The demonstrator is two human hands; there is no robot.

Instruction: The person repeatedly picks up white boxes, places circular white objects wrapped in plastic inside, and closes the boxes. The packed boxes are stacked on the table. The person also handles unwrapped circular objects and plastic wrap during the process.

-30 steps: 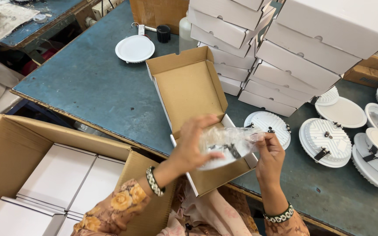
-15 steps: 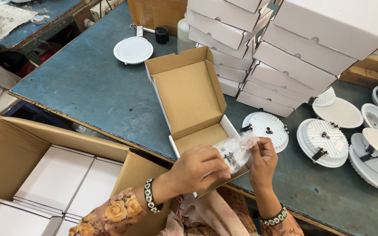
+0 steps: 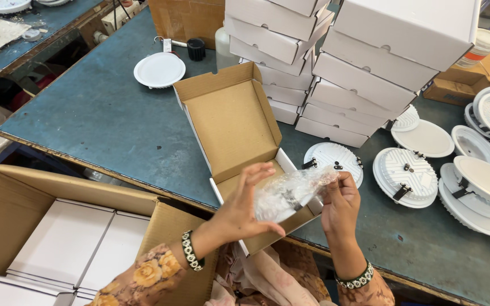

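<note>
- Clear crinkled plastic wraps a round white downlight (image 3: 290,194), held up just above the front edge of an open cardboard box (image 3: 231,122) on the blue bench (image 3: 86,122), seen from the head camera.
- The left hand (image 3: 244,211) cups the wrapped light from the left, fingers (image 3: 256,173) spread and curved around the plastic.
- The right hand (image 3: 340,204) holds the right end, fingers pressed together and pinching the wrap near its top corner.
- The box lies with its lid tipped back, its inside bare brown card.
- Behind it stand stacked white boxes (image 3: 336,62), leaning a little.
- To the right lie many unwrapped white downlights (image 3: 404,177) with spring clips, some face down, some face up.
- One white round lamp (image 3: 159,69) lies apart at the far side, near a small black cup (image 3: 196,49).
- At lower left, a large brown carton (image 3: 7,198) holds closed white boxes (image 3: 63,238) packed side by side.
</note>
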